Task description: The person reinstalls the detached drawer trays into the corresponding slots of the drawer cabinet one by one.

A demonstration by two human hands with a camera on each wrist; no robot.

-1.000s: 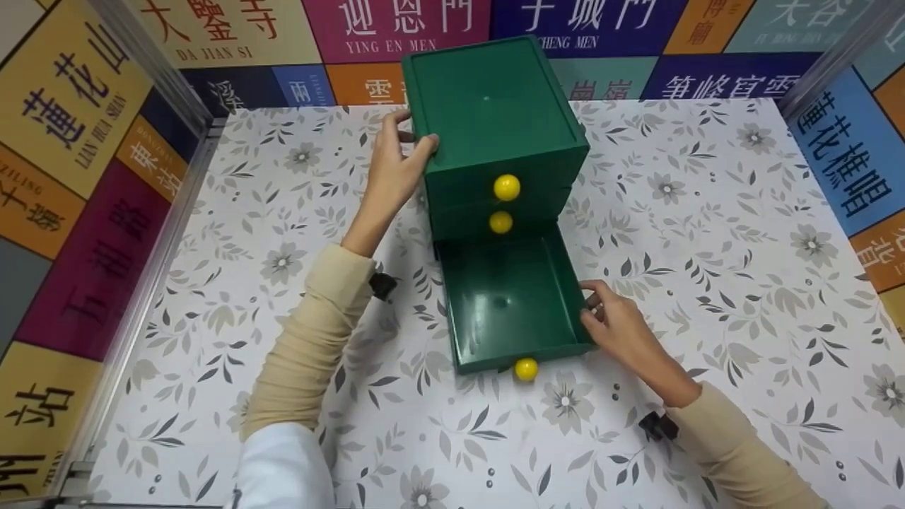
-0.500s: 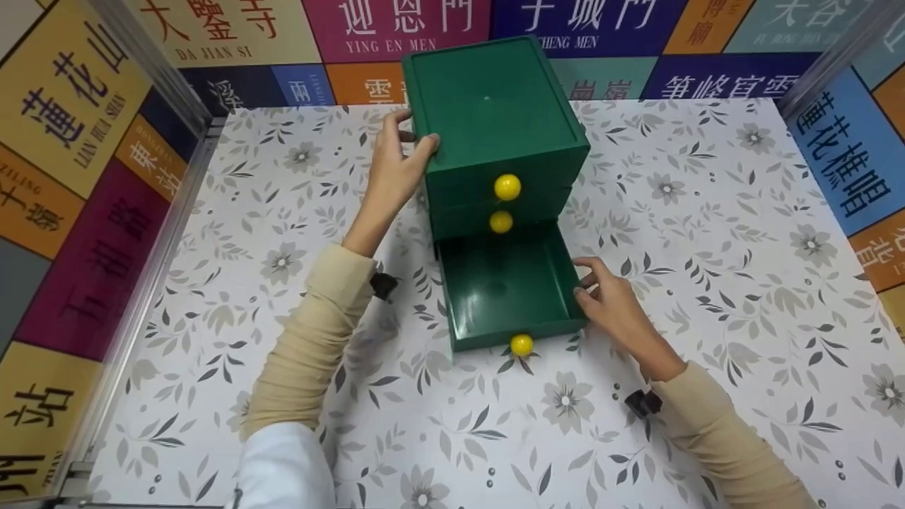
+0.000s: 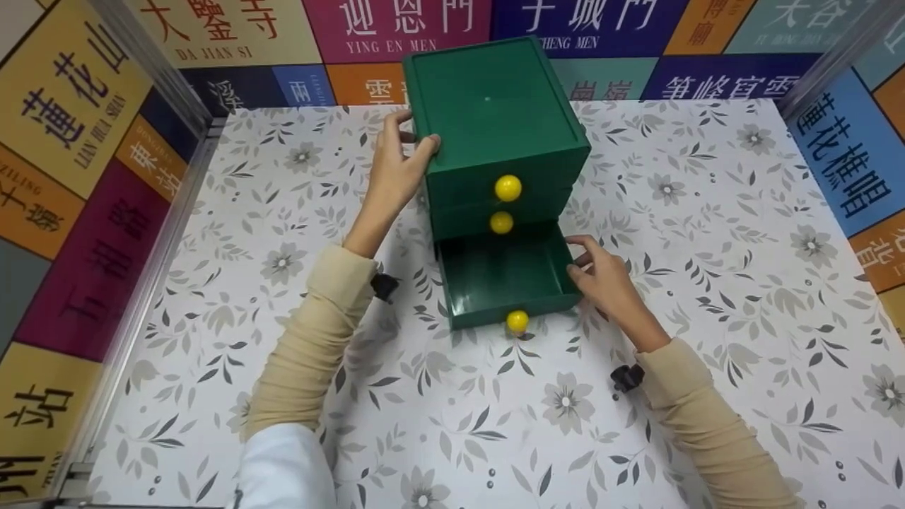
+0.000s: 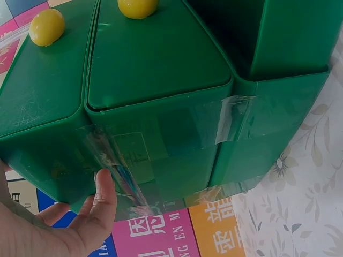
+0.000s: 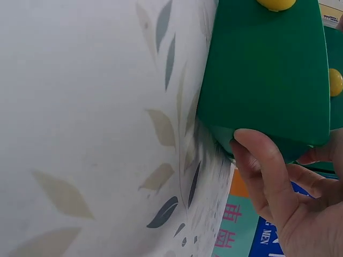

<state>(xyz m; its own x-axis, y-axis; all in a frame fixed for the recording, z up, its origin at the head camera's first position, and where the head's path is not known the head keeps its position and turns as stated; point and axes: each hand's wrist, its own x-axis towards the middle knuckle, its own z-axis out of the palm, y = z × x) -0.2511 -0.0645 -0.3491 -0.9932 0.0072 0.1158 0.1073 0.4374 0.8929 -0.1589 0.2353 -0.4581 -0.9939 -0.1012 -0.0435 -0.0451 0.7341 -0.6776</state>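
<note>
A green drawer cabinet with round yellow knobs stands on the table. Its upper two drawers are closed, and the bottom drawer is partly out, with nothing seen in it. My left hand rests against the cabinet's upper left side; the thumb presses on the side wall in the left wrist view. At the bottom drawer's right wall, near the front corner, my right hand holds on with bent fingers and the thumb. Some of its fingertips are hidden behind the drawer in the right wrist view.
A floral-patterned cover lies over the table. Panels with large printed characters form walls at the back and both sides. Clear tape runs along the cabinet's side.
The bottom drawer has slid back toward the cabinet, so less of it sticks out. My right hand has moved away from me along with it. The left hand has stayed in place.
</note>
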